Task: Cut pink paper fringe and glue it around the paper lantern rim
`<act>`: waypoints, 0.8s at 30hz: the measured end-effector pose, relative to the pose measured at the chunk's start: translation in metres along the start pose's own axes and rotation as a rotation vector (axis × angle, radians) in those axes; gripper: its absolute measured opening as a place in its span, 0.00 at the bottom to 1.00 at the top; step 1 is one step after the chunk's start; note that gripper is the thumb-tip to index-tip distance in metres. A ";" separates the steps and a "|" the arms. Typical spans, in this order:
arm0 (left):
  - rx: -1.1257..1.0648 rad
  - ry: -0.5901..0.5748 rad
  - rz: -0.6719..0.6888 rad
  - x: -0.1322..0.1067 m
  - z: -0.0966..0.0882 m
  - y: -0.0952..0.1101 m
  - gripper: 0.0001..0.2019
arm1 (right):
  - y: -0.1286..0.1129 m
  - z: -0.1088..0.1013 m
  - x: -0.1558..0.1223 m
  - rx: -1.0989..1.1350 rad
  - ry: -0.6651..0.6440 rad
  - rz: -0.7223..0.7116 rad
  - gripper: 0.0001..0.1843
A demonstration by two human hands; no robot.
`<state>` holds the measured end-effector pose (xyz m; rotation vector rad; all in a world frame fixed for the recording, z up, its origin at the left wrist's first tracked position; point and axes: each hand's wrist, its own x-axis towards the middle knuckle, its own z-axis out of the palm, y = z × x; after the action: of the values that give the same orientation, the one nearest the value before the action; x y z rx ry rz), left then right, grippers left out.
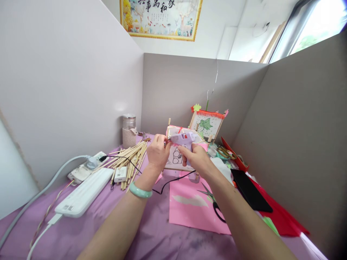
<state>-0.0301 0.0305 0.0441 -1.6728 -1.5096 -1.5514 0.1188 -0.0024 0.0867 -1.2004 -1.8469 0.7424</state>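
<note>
Right hand (198, 156): wrapped around a lavender plastic glue gun (182, 139), nozzle pointing left.
Left hand (158, 150): fingers bunched at the nozzle; cannot tell what is pinched.
Behind hands: pink-edged white paper panel with black line drawing (174, 158), standing on purple cloth (153, 231).
Below: black-handled metal scissors (213, 198) on a flat pink sheet (193, 221).
Glue: probably being applied; next move seems to call for steady aim, fingers clear of the tip.
</note>
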 end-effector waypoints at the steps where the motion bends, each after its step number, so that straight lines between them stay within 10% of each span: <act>1: -0.002 -0.002 -0.004 0.000 0.000 0.000 0.07 | -0.001 0.000 0.000 0.002 -0.002 -0.006 0.16; 24: -0.077 -0.022 -0.027 -0.001 0.000 -0.003 0.08 | -0.003 -0.011 -0.012 -0.042 0.058 0.045 0.18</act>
<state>-0.0328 0.0313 0.0424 -1.7239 -1.5069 -1.6291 0.1296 -0.0143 0.0910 -1.2816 -1.8012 0.6894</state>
